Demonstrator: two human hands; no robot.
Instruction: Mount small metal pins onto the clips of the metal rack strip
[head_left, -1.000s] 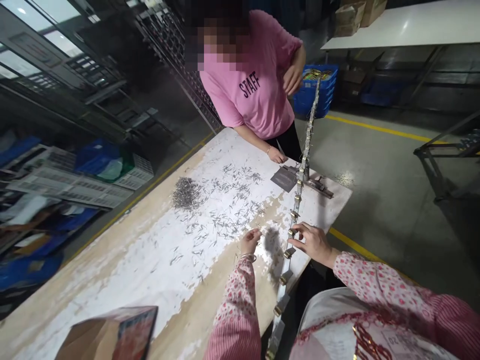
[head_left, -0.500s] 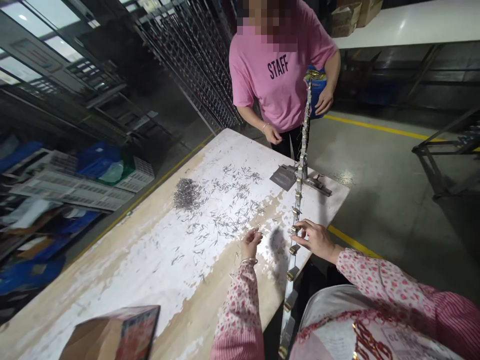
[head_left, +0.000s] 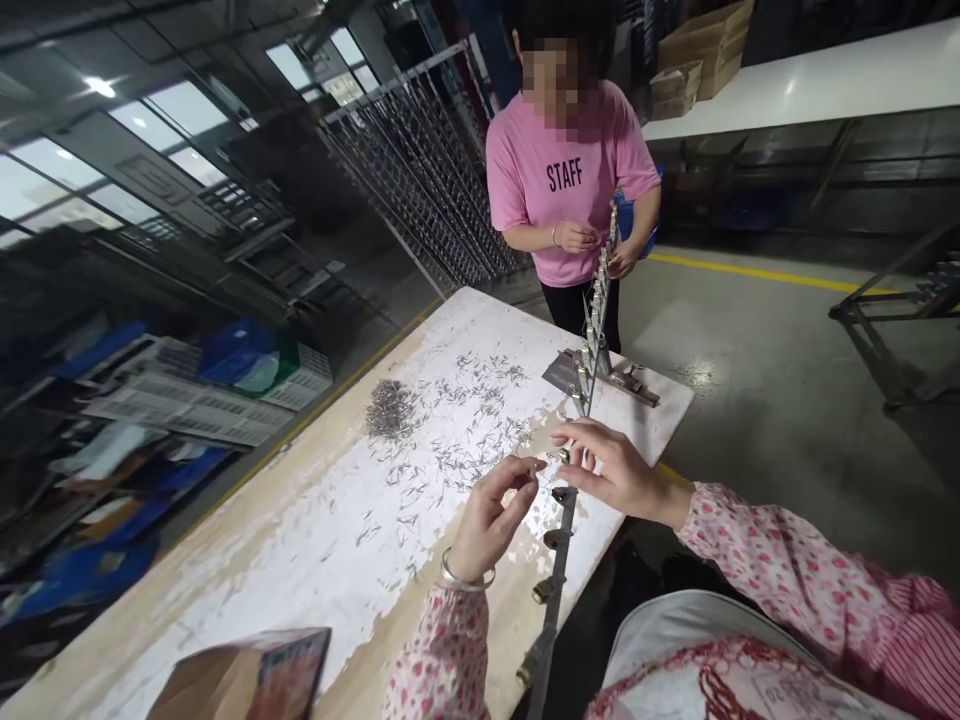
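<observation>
My left hand (head_left: 487, 520) is raised above the worn white board table (head_left: 300, 530), its fingertips pinched on a small metal pin (head_left: 534, 468). My right hand (head_left: 611, 470) sits beside a long metal strip with brass clips (head_left: 562, 495), its fingers around one clip. Whether it grips that clip is hidden. The strip's far end rises to a co-worker's hands (head_left: 600, 248). Its middle passes over a metal clamp (head_left: 607, 378). Loose pins (head_left: 465, 440) lie scattered on the board, and a heap of pins (head_left: 390, 408) lies further left.
A cardboard box (head_left: 247, 680) stands at the near table edge. Past the table, a co-worker in a pink shirt (head_left: 562, 180) stands by a metal rack (head_left: 412, 170). Crates (head_left: 210, 390) lie left, and a white table with cartons (head_left: 802, 85) stands back right.
My hands have moved closer together, with the left lifted off the board toward the strip. The co-worker's hands have come together at the strip, and the view has shifted slightly.
</observation>
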